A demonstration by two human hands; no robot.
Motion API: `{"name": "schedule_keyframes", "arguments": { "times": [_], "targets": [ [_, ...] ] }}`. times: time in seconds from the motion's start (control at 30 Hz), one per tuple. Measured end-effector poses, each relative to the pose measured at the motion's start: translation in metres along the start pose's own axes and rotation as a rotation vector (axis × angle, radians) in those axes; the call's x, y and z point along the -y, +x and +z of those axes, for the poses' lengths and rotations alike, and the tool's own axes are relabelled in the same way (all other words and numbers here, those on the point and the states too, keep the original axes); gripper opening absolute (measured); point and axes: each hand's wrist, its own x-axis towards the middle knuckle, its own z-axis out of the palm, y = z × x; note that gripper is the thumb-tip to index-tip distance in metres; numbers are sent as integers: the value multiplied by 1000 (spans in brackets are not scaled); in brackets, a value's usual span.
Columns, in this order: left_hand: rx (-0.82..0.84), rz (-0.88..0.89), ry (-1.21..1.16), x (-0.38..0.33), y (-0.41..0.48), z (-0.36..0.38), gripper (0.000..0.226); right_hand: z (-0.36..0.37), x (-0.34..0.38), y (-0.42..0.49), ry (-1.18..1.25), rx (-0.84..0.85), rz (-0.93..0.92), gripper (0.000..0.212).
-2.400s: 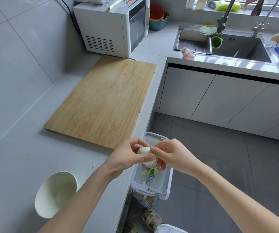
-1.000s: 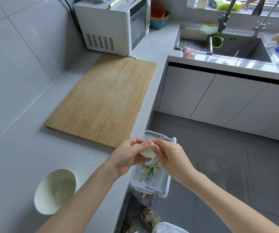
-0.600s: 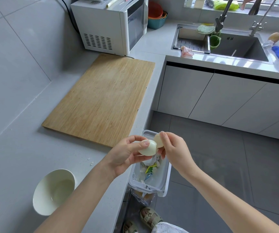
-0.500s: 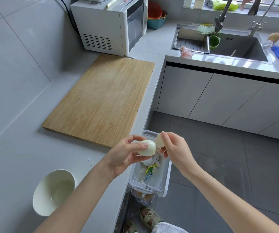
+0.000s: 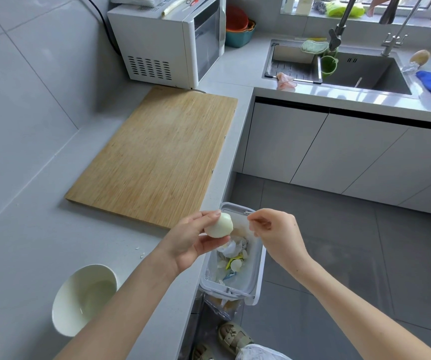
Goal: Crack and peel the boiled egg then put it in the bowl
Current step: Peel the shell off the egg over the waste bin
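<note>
Gripping the egg [image 5: 219, 226] in my left hand [image 5: 191, 242] above the bin [image 5: 259, 271], I hold my right hand [image 5: 276, 232] at its 3 o'clock, fingertips [image 5: 250, 217] drawn together; whether they pinch anything I cannot tell. Peeling looks done; the bowl [image 5: 84, 300], at 7 o'clock, awaits it.

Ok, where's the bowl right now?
Head view, lower left: the bowl stands on the grey counter, nearer the camera than the cutting board and just left of the left forearm.
</note>
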Motion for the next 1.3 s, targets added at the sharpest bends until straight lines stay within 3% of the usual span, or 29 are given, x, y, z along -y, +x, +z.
{"name": "schedule_keyframes", "arguments": {
  "times": [0.07,0.23,0.3,0.33,0.37,0.43,0.6,0.9,1.1,1.3],
  "targets": [
    [-32,-38,-34,1,0,1,31,2,1,0,26,-5,-8,7],
    [-64,-97,-88,3,-2,2,31,7,1,-1,-172,4,-29,43],
    [-73,-102,-79,3,-3,2,34,7,-2,-2,-211,69,-36,20],
    [-78,-104,-70,4,-3,3,35,7,-1,-3,-198,110,-29,12],
    [-81,-104,-61,4,-4,3,35,7,0,-5,-170,130,-22,21],
    [-78,-101,-37,4,-4,4,33,4,2,-6,-84,108,-42,14],
    [-57,-100,-26,5,-5,4,37,-3,17,-11,166,152,-68,25],
    [77,-50,111,2,-11,-2,62,-8,22,-6,515,218,129,15],
    [133,-33,82,-1,-19,-9,58,-2,30,-3,521,278,116,13],
    [11,12,28,0,-36,-29,50,20,48,-5,418,400,51,31]
  ]
}}
